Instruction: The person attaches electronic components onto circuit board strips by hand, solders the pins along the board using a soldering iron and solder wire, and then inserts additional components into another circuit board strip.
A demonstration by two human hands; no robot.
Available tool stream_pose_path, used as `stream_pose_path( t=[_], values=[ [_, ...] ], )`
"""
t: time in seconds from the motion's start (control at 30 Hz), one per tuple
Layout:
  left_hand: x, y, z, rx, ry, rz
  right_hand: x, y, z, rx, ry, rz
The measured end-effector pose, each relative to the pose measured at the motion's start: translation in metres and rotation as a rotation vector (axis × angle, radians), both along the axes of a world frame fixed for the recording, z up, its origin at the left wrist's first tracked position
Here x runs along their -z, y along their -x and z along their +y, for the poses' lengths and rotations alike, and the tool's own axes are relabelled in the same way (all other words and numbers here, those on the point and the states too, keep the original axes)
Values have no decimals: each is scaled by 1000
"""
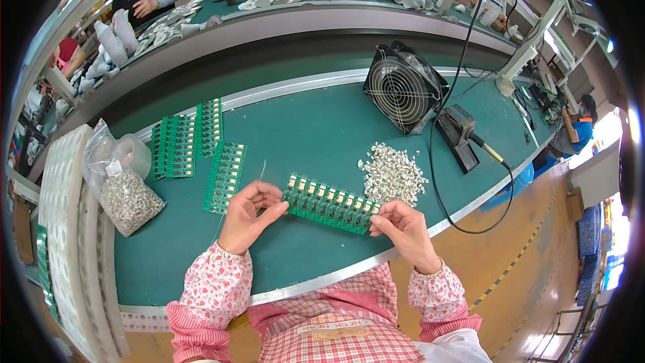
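Note:
A green circuit board panel, lined with rows of small white and dark parts, is held up over the table between my two hands. My left hand pinches its left end between thumb and fingers. A thin wire sticks up beside that hand, and I cannot tell whether the hand grips it too. At the panel's right end, my right hand is closed on the corner. Just beyond it lies a heap of small white connectors. Left of my left hand rests another green panel.
More panels lie far left, beside a clear bag of small white parts and stacked white trays. A fan and a soldering iron in its stand are far right; a black cable loops down. Co-workers sit across.

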State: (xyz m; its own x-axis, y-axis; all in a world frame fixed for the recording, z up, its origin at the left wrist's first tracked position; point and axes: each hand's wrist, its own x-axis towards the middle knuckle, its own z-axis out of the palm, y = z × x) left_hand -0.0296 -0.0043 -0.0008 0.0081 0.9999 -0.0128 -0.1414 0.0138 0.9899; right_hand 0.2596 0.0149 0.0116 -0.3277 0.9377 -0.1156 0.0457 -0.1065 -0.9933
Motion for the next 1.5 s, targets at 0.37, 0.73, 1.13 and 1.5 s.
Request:
stream_pose_path(
  t=[0.37,0.73,1.13,1.5],
  values=[
    [-4,1,-3,83,58,-107,-1,-1,0,-23,49,16],
    [-4,1,-6,108,84,-158,-2,4,-2,-8,85,17],
    [-5,4,-6,112,78,-127,-5,7,-2,-9,65,12],
    [-6,3,-20,139,9,38,1,-6,-6,20,-74,-3]
  ],
)
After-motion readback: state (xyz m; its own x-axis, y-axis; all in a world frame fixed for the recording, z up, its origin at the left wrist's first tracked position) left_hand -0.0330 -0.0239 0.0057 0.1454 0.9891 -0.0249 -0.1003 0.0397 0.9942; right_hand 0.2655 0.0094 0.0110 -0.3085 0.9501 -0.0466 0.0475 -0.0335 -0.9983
